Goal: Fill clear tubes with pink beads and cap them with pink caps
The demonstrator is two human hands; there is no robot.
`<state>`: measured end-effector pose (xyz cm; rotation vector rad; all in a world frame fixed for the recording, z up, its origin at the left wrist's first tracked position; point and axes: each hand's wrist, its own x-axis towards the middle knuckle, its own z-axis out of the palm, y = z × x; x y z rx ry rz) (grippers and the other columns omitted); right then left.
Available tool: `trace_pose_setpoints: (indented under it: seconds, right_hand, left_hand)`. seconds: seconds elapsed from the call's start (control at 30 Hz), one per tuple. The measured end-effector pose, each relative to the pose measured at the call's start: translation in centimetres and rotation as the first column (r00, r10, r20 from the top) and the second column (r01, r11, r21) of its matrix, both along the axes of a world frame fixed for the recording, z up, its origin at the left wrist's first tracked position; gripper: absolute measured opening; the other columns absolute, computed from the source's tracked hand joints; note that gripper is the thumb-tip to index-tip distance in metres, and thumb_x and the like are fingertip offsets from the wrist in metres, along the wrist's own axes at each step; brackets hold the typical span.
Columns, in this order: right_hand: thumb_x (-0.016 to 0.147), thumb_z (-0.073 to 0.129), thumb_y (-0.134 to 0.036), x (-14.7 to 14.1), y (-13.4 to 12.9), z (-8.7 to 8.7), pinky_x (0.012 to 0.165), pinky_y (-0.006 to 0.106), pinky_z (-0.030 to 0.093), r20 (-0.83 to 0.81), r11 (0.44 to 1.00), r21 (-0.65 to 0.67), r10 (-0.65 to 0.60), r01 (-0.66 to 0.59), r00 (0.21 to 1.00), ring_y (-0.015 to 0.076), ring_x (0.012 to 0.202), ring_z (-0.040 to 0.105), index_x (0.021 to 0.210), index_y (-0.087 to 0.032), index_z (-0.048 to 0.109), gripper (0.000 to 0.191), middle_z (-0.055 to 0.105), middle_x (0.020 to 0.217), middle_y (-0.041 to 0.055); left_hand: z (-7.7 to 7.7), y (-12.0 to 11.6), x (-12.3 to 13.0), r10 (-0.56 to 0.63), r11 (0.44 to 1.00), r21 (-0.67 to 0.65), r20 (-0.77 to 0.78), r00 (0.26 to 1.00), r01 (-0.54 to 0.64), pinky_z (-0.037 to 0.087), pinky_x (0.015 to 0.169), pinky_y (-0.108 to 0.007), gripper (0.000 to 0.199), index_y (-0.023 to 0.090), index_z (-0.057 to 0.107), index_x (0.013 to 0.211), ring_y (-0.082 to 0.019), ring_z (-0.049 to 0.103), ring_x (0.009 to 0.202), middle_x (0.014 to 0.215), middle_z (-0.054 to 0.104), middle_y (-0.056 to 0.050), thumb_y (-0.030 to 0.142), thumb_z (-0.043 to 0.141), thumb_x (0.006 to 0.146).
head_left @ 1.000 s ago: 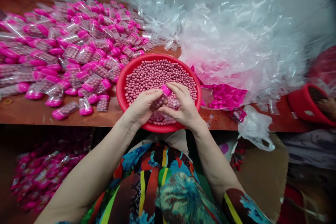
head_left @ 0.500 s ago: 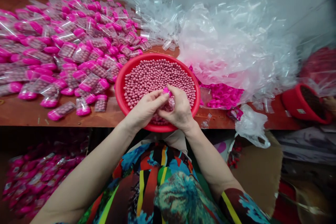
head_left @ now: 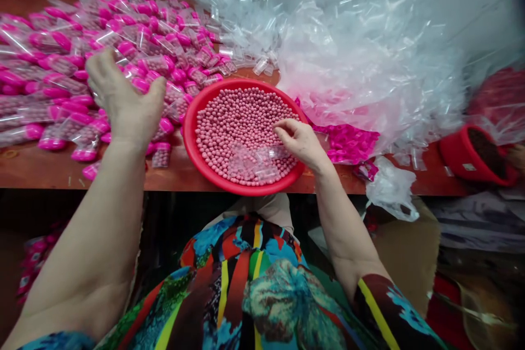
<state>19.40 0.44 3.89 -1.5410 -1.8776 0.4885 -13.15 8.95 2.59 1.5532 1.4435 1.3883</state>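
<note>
My left hand (head_left: 123, 98) is over the pile of filled clear containers (head_left: 61, 65) with pink caps, its thumb spread away from the fingers. I see nothing held in it, though the fingertips are partly hidden. My right hand (head_left: 301, 142) is above the right side of a red plastic bowl (head_left: 192, 147), fingers curled together. Whether something small is between those fingertips is unclear. Pink beads (head_left: 233, 115) fill the bowl. Several clear plastic containers (head_left: 256, 164) lie on the beads, one of them close below my right fingers.
Bright pink caps (head_left: 353, 142) spill from a large clear plastic bag (head_left: 348, 60) right of the bowl. Loose clear containers (head_left: 246, 38) are heaped behind it. A red pot (head_left: 463, 153) with dark contents stands far right. A white plastic bag (head_left: 389, 188) hangs over the table edge.
My hands have parted from around a pink cap over the bowl. The left has moved out to the pile; the right has shifted slightly right. Clear containers in the bowl are now exposed.
</note>
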Motion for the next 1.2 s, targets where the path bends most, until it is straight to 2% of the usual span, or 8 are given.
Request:
trace_pose_setpoints:
  seconds: [0.1,0.2,0.3,0.53,0.7,0.87,1.03,1.2]
  right_hand:
    - [0.098,0.059,-0.031,-2.0,-0.4,0.1,0.087,0.034,0.051,0.12,0.986,-0.073,0.161,-0.153,0.98,0.0203,0.094,0.068,0.098,-0.017,0.074,0.02,0.077,0.1,0.0062]
    - [0.096,0.067,-0.033,-3.9,-0.6,-0.7,0.094,0.039,0.047,0.322,0.965,-0.169,0.248,-0.203,0.913,0.0234,0.099,0.065,0.102,-0.018,0.074,0.018,0.076,0.102,0.0074]
    - [0.098,0.064,-0.03,-4.3,-1.2,-2.1,0.095,0.042,0.047,0.377,0.967,-0.209,0.215,-0.143,0.901,0.0238,0.099,0.064,0.11,-0.018,0.072,0.019,0.075,0.105,0.0082]
    - [0.099,0.062,-0.032,-3.4,-2.6,-3.5,0.108,0.047,0.046,0.118,0.995,-0.001,0.098,-0.099,0.988,0.025,0.119,0.064,0.128,-0.021,0.065,0.032,0.07,0.129,0.0115]
    - [0.095,0.062,-0.032,-3.7,-1.2,-3.2,0.096,0.037,0.054,-0.22,0.993,0.049,0.116,-0.108,0.969,0.0194,0.102,0.067,0.12,-0.019,0.066,0.029,0.073,0.112,0.0072]
    - [0.079,0.079,-0.051,-3.1,0.1,-2.9,0.065,0.025,0.052,-0.767,0.962,-0.273,-0.203,-0.024,0.609,0.0104,0.066,0.06,0.107,-0.02,0.065,0.045,0.068,0.085,-0.0021]
    - [0.072,0.086,-0.051,-3.9,0.7,-2.3,0.06,0.024,0.053,-0.871,0.916,-0.348,-0.237,-0.199,0.431,0.0081,0.058,0.056,0.096,-0.021,0.066,0.044,0.068,0.081,-0.0028]
    - [0.089,0.07,-0.05,-1.8,0.3,-2.7,0.072,0.029,0.059,-0.753,0.98,-0.099,-0.187,0.173,0.631,0.0132,0.075,0.067,0.119,-0.023,0.063,0.041,0.073,0.1,0.0026]
  left_hand:
    - [-0.4,-1.9,2.3,-0.11,0.989,0.074,-0.24,0.965,0.131,0.044,0.097,-0.05,0.039,0.018,0.068,0.121,-0.03,0.058,0.125,0.125,0.067,-0.01,0.038,0.068,0.088]
    - [-1.8,-3.5,6.4,-0.599,0.777,-0.099,-0.423,0.68,0.622,0.045,0.101,-0.046,0.028,0.019,0.075,0.105,-0.028,0.064,0.107,0.103,0.074,-0.009,0.025,0.067,0.079]
    - [-3.1,-3.5,8.7,-0.707,0.672,-0.201,-0.461,0.537,0.713,0.044,0.103,-0.043,0.023,0.021,0.078,0.092,-0.031,0.061,0.108,0.095,0.074,-0.01,0.019,0.068,0.071]
    - [-2.3,-1.8,8.5,-0.761,0.638,-0.365,-0.162,0.628,0.678,0.046,0.074,-0.03,0.009,0.021,0.077,0.076,-0.023,0.063,0.078,0.074,0.071,-0.002,0.021,0.071,0.069]
    - [-1.3,-3.1,9.0,-0.665,0.634,-0.291,0.267,0.697,0.716,0.05,0.074,-0.028,0.037,0.017,0.075,0.097,-0.02,0.065,0.079,0.082,0.072,-0.002,0.025,0.087,0.062]
    - [-0.6,-5.0,10.6,-0.477,0.684,-0.16,0.64,0.602,0.712,0.055,0.091,-0.032,0.062,0.018,0.07,0.119,-0.018,0.068,0.095,0.11,0.073,-0.006,0.022,0.094,0.061]
    - [-0.2,-4.8,13.0,-0.437,0.78,-0.088,0.632,0.641,0.619,0.054,0.088,-0.029,0.044,0.019,0.075,0.103,-0.016,0.067,0.089,0.101,0.074,-0.004,0.03,0.094,0.066]
    - [-0.3,-1.0,13.2,-0.59,0.785,-0.087,0.196,0.783,0.613,0.053,0.086,-0.034,0.041,0.019,0.073,0.106,-0.02,0.064,0.086,0.098,0.071,-0.006,0.039,0.086,0.073]
